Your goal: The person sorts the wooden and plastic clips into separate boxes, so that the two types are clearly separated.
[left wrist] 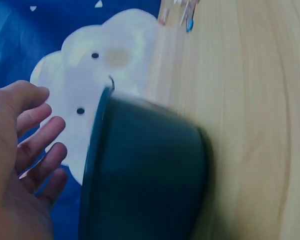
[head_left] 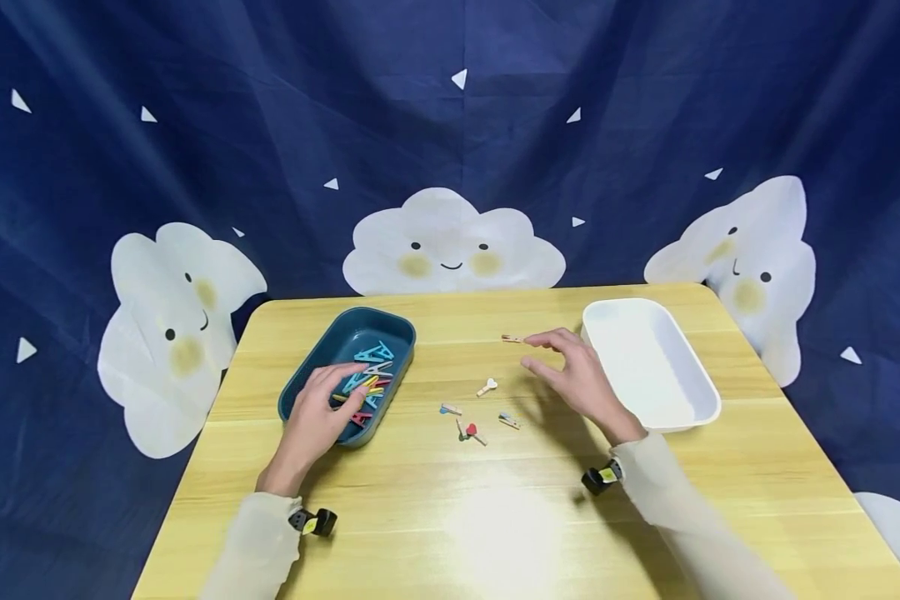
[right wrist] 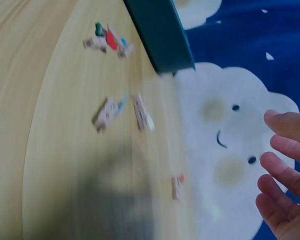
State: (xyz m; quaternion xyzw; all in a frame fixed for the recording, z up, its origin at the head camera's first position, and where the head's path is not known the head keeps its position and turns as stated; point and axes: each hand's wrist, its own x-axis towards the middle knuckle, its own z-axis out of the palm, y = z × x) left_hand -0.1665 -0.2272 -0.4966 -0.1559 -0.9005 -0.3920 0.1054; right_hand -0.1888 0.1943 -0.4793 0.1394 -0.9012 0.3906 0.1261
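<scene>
"What could go wrong, going left to right?"

"The left hand (head_left: 317,417) is over the dark tub (head_left: 356,337) by the table's (head_left: 390,517) far left corner, fingers loosely bent and spread, pinching nothing that I can see. The plastic clips (head_left: 375,353) inside are crowded together, so lifting one might drag a neighbour along."

"And mid-table?"

"Wooden pegs (head_left: 484,389) lie scattered between the tubs. The green peg (head_left: 462,430) and red-heart peg (head_left: 477,435) are so close that grabbing one could knock the other."

"Further right?"

"The right hand (head_left: 581,379) has its thumb and fingers parted, nothing visibly between them. The red-ended peg (head_left: 512,338) is at its index fingertip; I can't tell whether they touch. It's the peg nearest the far edge, so a clumsy poke could push it that way. A wrist swing might bump the white tub (head_left: 648,367), by the far right corner."

"How do they look?"

"The clips are bright plastic: light blue, yellow, red, one greyish. The pegs are slim, pale wood with coloured ends, blue, green, red and white, two clearly heart-shaped."
</scene>
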